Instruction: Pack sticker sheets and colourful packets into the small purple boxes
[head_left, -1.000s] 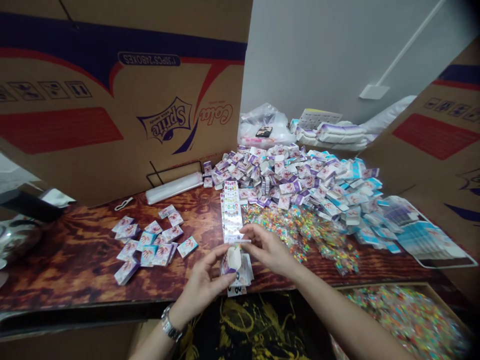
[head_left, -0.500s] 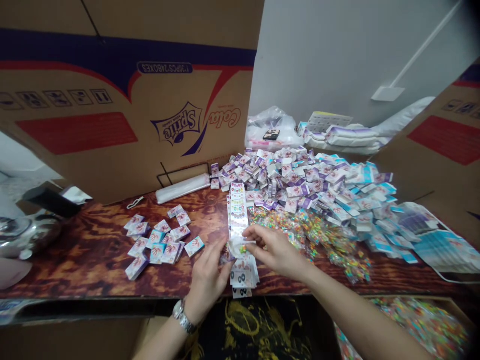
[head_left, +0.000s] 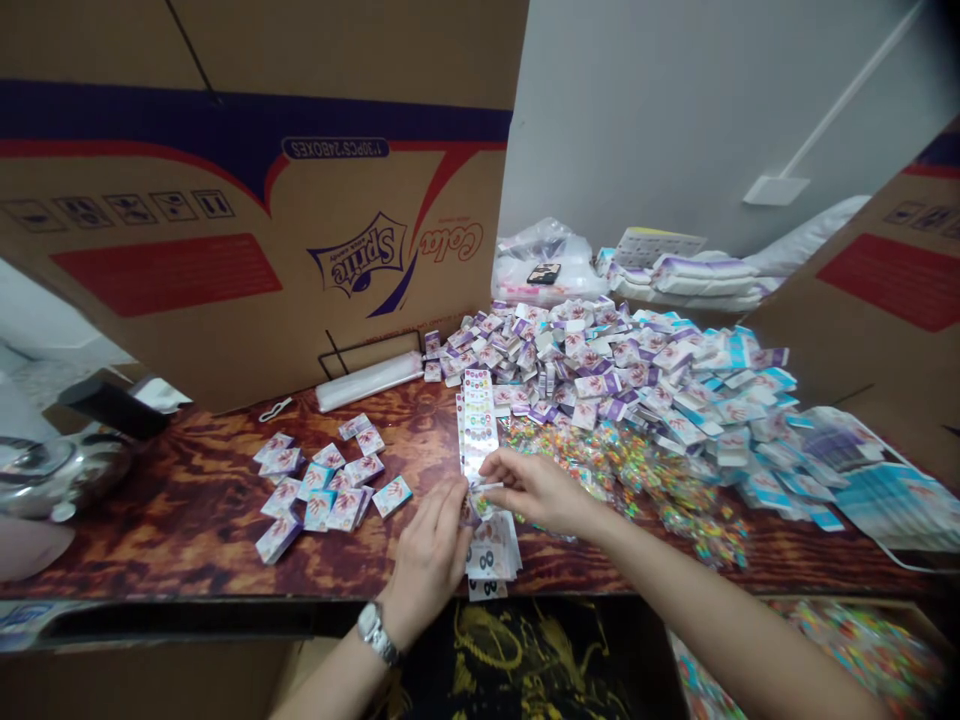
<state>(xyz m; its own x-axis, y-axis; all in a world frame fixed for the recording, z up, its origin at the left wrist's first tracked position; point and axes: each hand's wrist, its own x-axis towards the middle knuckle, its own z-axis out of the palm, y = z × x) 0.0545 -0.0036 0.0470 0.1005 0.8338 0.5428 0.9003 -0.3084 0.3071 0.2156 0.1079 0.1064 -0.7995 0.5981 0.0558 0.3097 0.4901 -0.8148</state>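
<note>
A: What's the right hand doing at this moment?

B: It's pinching the lower end of a long printed paper strip between thumb and forefinger. The strip is lying along the worktop, just beside a heap of small purple-and-white boxes.

A: And the left hand?

B: Its fingers are pressed together and curling in at the strip's lower end, just above a stack of printed cards. I can't tell whether they're gripping anything, because the fingers are hiding that.

A: Where do you see the risk?

B: The strip is looking long and thin, so if the pinch is slipping or the hands are pulling unevenly, it could crease or tear at that end.

A: The cards are sitting close to the worktop's front edge, aren't they?

B: They are, and one seems to be jutting past it. A careless wrist could knock them down onto the black-and-gold fabric. The clear bags of colourful pieces are also lying close to the right forearm, so a snag could drag them out of place.
</note>
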